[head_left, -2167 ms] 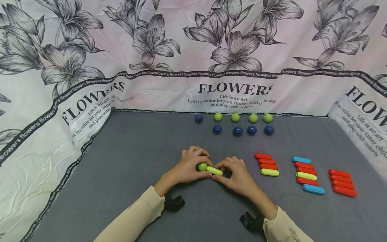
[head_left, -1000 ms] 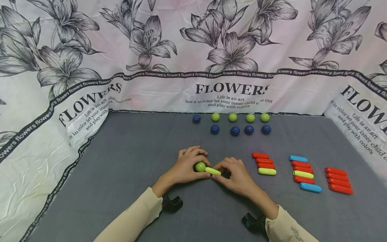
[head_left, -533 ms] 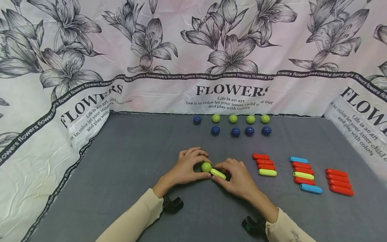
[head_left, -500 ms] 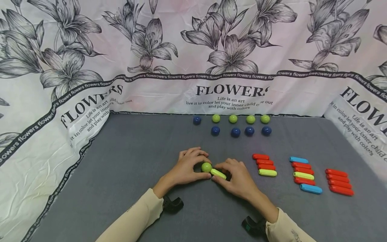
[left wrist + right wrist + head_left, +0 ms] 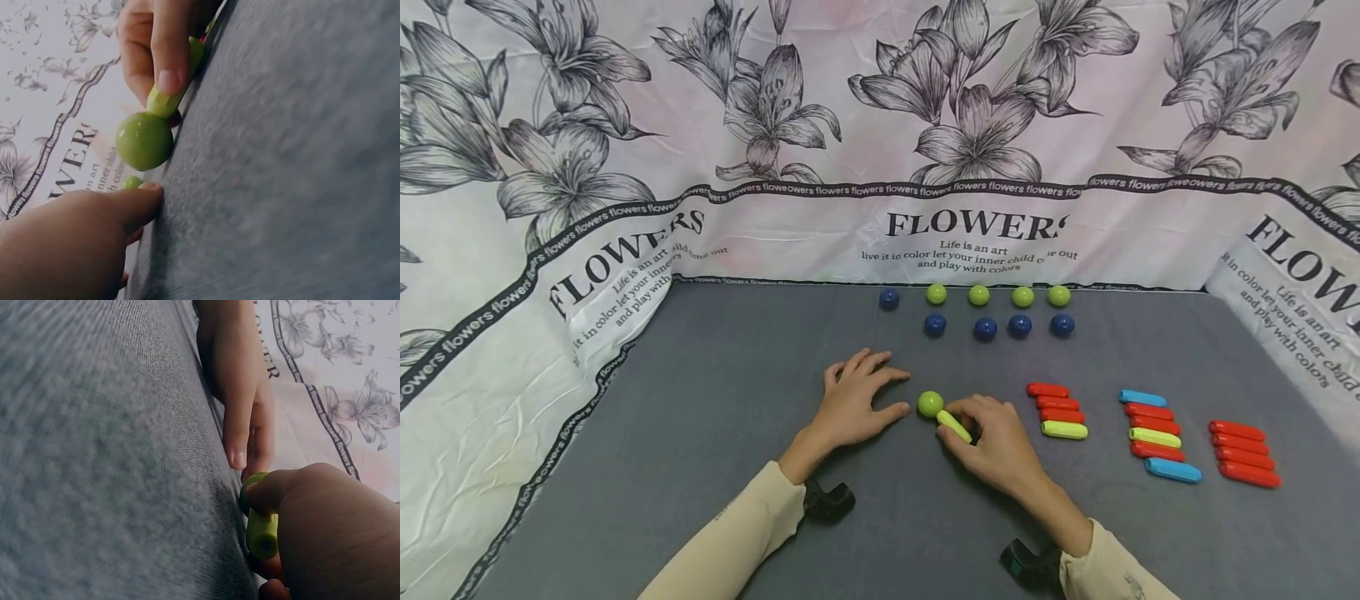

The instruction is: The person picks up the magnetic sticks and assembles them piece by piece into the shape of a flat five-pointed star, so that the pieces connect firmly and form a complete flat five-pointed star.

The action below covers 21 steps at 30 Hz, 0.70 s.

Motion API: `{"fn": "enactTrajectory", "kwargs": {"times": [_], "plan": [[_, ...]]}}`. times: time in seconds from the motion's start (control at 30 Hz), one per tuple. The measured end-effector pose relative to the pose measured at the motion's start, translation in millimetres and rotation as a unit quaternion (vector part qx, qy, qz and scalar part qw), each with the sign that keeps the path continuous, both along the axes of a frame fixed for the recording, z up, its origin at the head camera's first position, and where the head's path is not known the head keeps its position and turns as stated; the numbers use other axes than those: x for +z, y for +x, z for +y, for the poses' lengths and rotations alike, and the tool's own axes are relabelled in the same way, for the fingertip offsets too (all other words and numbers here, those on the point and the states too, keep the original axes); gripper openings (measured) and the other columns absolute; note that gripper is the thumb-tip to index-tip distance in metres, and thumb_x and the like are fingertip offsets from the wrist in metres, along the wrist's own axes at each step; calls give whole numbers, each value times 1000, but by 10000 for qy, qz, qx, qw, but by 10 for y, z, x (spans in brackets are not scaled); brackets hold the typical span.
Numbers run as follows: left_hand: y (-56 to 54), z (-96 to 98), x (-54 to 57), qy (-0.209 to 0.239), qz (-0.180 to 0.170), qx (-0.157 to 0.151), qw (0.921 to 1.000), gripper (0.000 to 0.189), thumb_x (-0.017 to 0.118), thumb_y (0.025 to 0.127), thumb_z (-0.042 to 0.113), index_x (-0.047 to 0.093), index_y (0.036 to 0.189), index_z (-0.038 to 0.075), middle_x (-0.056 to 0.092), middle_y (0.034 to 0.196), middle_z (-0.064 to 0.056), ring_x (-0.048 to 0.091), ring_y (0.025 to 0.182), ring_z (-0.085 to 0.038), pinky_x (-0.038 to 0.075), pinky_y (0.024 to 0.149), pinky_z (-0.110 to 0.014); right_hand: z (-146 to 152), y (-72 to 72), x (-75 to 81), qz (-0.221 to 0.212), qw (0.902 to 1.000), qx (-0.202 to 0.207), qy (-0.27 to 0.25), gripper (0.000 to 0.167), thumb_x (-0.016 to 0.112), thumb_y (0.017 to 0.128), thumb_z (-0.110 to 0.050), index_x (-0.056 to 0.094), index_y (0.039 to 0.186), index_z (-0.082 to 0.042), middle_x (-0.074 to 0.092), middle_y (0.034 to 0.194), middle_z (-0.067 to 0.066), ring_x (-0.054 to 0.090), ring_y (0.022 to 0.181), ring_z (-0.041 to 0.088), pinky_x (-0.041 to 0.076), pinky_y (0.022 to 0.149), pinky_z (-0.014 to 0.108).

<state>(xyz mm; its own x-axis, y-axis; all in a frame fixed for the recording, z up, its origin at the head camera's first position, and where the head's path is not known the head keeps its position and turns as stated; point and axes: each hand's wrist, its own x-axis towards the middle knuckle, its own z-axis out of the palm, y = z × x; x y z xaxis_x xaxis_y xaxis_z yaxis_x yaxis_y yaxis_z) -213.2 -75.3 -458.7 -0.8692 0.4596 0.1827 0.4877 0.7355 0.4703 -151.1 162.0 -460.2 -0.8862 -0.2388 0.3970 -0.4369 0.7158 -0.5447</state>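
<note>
My right hand (image 5: 996,437) pinches a short yellow-green plastic rod (image 5: 953,426) between thumb and fingers, low over the grey cloth. At the rod's far end sits a shiny green ball (image 5: 930,404), meeting its tip in the left wrist view, where the same ball (image 5: 144,141) shows large. My left hand (image 5: 853,404) is spread flat just left of the ball, with a small gap between thumb tip and ball. From the right wrist, the rod (image 5: 262,534) shows its round end under my thumb, and the ball is mostly hidden behind that thumb.
Behind the hands stand green balls (image 5: 978,296) and dark blue balls (image 5: 985,329) in two rows. To the right lie three groups of rods: red with one yellow rod (image 5: 1064,430), a mixed group with a blue rod (image 5: 1173,470), and red rods (image 5: 1249,475). A flower-print cloth (image 5: 985,225) hangs behind.
My left hand has let go of the green ball and drawn back to the left, fingers spreading. The ball and rod have shifted right, and the rod has turned to a steeper slant.
</note>
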Motion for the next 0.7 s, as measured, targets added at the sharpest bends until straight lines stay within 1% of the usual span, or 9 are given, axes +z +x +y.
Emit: {"fn": "enactTrajectory", "kwargs": {"times": [0.1,0.23,0.43,0.7], "plan": [[-54,13,2,16,-25,221,9998,46,67,95,49,63,137,31,44,159,-6,28,153,-37,17,113,-66,4,-1,-5,8,10000,-66,-8,15,84,82,-19,75,95,-17,51,69,-12,44,66,3,29,71,29],[-131,53,20,8,-81,352,9993,47,66,96,48,63,139,30,43,160,-7,27,153,-39,17,114,-66,5,-4,-10,41,9999,-122,-112,15,84,82,-19,76,95,-17,53,70,-12,45,67,4,29,71,29],[-185,98,44,5,-175,335,9993,47,65,97,45,62,141,28,42,161,-9,23,154,-41,15,116,-66,21,-16,-42,173,9994,-220,-225,16,84,81,-17,75,94,-17,54,71,-11,45,68,5,28,70,29],[-174,99,39,-104,-198,262,9994,50,62,98,46,58,145,28,38,163,-9,20,156,-41,13,118,-66,34,-30,-62,296,9991,-198,-235,17,85,80,-16,76,94,-17,54,72,-11,46,69,4,28,70,29]]}}
